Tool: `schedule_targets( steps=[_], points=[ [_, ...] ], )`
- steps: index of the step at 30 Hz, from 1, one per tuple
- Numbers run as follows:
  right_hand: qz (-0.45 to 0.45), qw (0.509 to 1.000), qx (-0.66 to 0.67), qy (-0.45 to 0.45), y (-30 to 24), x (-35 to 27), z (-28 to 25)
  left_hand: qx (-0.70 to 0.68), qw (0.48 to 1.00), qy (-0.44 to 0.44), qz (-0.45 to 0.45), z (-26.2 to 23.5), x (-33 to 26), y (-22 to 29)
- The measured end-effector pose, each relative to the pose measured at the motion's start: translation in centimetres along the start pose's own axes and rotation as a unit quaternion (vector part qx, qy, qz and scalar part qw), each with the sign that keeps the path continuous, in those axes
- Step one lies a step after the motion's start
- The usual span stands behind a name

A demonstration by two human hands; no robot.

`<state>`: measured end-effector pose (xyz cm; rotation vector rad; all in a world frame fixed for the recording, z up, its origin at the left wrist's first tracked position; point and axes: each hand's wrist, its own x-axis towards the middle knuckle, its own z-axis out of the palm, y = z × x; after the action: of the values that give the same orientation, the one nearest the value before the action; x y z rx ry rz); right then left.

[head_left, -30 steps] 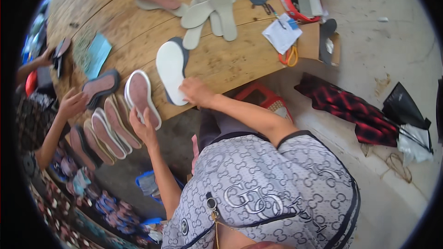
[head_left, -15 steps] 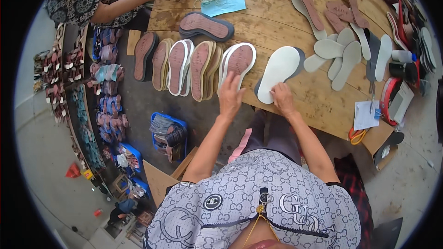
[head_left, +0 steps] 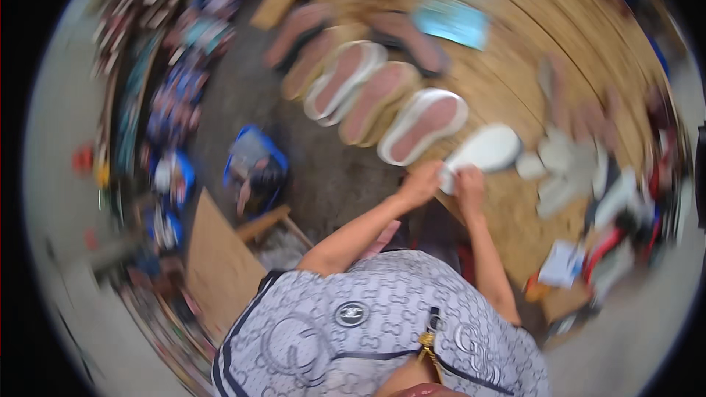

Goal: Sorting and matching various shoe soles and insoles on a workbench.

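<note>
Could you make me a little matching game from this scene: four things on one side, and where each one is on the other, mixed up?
Things:
1. white sole
2. light blue sheet
3. blue container
4. brown board

Places:
A. on the floor, left of the person's left arm
B. on the table's far side
C. leaning low beside the patterned shirt
D. at both hands' fingertips

Pairs: 1-D, 2-B, 3-A, 4-C

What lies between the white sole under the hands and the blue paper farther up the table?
In the head view, between the white sole and the blue paper only bare wooden table shows; motion blur could hide small items.
</note>
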<state>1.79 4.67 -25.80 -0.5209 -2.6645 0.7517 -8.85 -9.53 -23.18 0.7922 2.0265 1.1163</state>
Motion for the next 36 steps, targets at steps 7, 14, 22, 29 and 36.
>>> schedule_targets(
  steps=[7, 14, 22, 29, 36],
  points=[
    [-0.046, 0.983, 0.100, -0.150, 0.3, -2.0, 0.4, 0.004, 0.995, -0.100, -0.030, 0.3, -4.0, 0.4],
    [-0.037, 0.968, 0.084, -0.234, 4.5, 1.2, 0.2, 0.034, 0.990, -0.011, -0.135, -3.5, -6.7, 1.3],
    [0.186, 0.839, 0.321, -0.398, 7.3, 2.6, 1.4, 0.094, 0.991, -0.081, -0.056, -5.3, -6.9, 2.5],
    [0.169, 0.957, 0.228, -0.056, 1.9, 7.0, -7.0, 0.191, 0.966, -0.170, 0.048, -1.4, -0.6, 2.0],
    [0.210, 0.959, 0.185, 0.052, -4.8, 6.9, -16.3, 0.102, 0.961, -0.251, -0.053, 0.0, 3.0, 2.6]
  ],
)
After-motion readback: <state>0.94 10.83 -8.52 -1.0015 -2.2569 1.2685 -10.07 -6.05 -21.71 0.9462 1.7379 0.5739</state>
